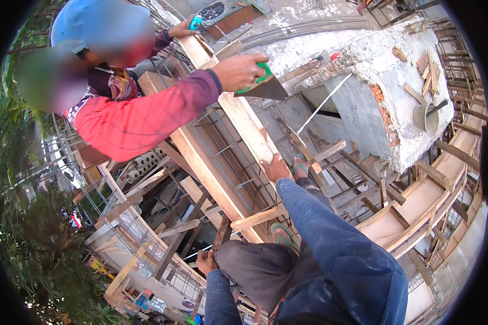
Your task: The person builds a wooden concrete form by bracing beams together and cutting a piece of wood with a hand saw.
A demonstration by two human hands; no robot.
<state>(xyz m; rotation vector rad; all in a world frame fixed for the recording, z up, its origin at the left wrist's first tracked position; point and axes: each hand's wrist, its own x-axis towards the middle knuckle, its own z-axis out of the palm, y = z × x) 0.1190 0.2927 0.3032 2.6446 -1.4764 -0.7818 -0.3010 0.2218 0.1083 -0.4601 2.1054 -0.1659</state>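
Note:
My right hand [274, 169] grips the edge of a long pale plank [244, 122] laid over a beam form with a rebar cage [225, 157]. My left hand [205, 261] is closed on a dark timber [221, 234] beside my bent knee. A co-worker in red sleeves holds a green-handled saw [268, 86] in one hand [238, 70] on the plank's upper part; their other hand [184, 27], on the plank's far end, holds a small teal object [195, 23]. My sandalled feet [282, 235] are among the timbers.
A broken concrete block [390, 103] with exposed brick, loose wood offcuts [429, 73] and a bucket [427, 119] stands at upper right. Timber formwork [406, 211] curves along the right. Below lie open gaps crossed by timbers and rebar [179, 233]; trees [27, 227] fill the left.

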